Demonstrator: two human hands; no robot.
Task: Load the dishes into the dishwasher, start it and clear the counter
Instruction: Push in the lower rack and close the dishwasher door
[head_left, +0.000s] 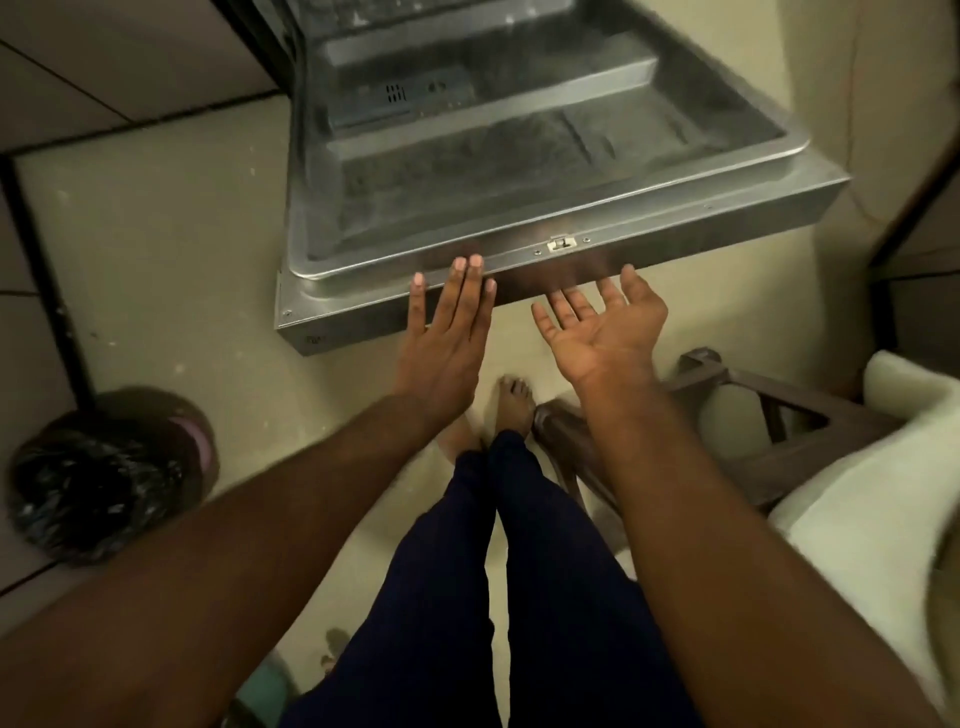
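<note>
Dishwasher door (519, 171) lies lowered flat. Left hand (447, 332), fingers straight, touches its front edge; right hand (602, 327), palm up and spread, holds nothing just beside it. Likely step: raise evenly with both palms, avoiding the latch (562, 242).

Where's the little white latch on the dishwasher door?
In the head view, the white latch sits on the front edge of the open dishwasher door, just above the gap between the left hand and right hand.

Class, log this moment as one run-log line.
dishwasher door: open | left hand: fingers straight at door edge | right hand: palm up, below door edge
</note>
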